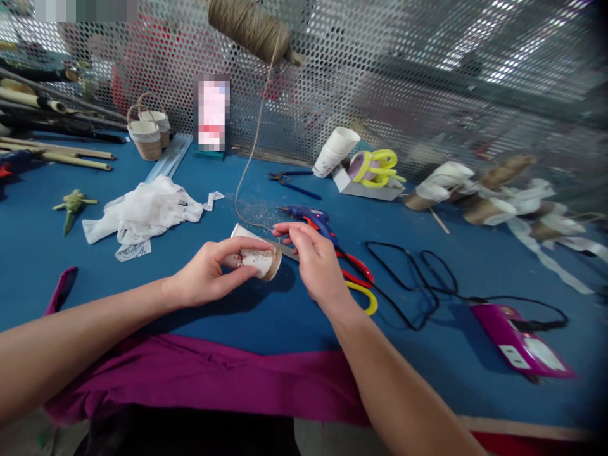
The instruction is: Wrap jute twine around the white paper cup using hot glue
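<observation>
The left hand [206, 275] holds a white paper cup [256, 261] tipped on its side, its fingers closed around the wall and its twine-wrapped rim facing right. The cup is held above the near middle of the blue surface [228, 323]. The right hand [316, 259] is just beside that rim, fingers narrow at the twine strand [256, 136] — whether they grip it I cannot tell. The strand hangs in a curve from a twine spool [249, 28] at the far side. Scissors [369, 299] with red and yellow handles lie partly beneath the right hand, near a blue glue gun [311, 214]. Farther off are pliers [297, 187] and stacked paper cups [336, 152]; to the left lies crumpled white lace [152, 209] — near two small twine-handled baskets [146, 139].
</observation>
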A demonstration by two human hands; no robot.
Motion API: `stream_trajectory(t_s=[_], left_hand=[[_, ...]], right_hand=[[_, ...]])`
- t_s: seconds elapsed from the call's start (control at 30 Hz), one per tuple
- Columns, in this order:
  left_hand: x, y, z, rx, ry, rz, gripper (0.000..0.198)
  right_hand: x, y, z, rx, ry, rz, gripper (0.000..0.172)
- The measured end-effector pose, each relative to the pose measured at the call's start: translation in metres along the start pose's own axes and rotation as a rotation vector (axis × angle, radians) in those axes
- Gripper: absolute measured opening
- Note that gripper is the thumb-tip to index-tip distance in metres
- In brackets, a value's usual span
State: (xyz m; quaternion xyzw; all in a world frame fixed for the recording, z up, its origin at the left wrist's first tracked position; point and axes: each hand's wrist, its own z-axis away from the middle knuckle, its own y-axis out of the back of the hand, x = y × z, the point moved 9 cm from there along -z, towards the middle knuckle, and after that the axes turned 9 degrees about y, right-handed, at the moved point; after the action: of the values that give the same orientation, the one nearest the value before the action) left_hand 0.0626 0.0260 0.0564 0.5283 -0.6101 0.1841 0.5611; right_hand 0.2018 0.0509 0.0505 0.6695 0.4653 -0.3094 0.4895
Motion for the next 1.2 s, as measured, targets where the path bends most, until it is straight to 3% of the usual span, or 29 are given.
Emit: stream_trajectory(t_s=[0.4,0.6,0.77,0.87,0.97,1.0,1.1,1.2], left_hand=[[0.000,-0.005,0.001,-0.050,0.015,0.032,0.028],[-0.008,-0.012,0.001,-0.117,0.095,-0.002,0.036],[-0.017,-0.009,-0.001,-0.076,0.194,-0.070,0.034],[-0.021,-0.006,-0.001,-0.045,0.232,-0.089,0.032],[-0.023,-0.002,-0.002,-0.014,0.246,-0.115,0.031],[-0.024,-0.003,-0.002,-0.021,0.247,-0.131,0.031],[-0.026,-0.003,-0.002,-0.026,0.245,-0.173,0.032],[-0.027,-0.002,-0.003,-0.015,0.243,-0.186,0.032]], right_hand=[[0.015,-0.025,0.004,-0.083,-0.145,-0.471,0.029],[-0.005,-0.032,0.002,-0.183,-0.013,-0.558,0.031],[-0.016,-0.038,0.005,-0.215,0.055,-0.532,0.029],[-0.015,-0.019,-0.004,-0.138,0.100,-0.267,0.031],[0.002,0.028,-0.022,0.023,0.024,0.307,0.027],[0.010,0.045,-0.028,0.080,-0.015,0.401,0.025],[0.038,0.080,-0.042,0.146,-0.124,0.559,0.017],[0.066,0.087,-0.049,0.106,-0.209,0.637,0.009]])
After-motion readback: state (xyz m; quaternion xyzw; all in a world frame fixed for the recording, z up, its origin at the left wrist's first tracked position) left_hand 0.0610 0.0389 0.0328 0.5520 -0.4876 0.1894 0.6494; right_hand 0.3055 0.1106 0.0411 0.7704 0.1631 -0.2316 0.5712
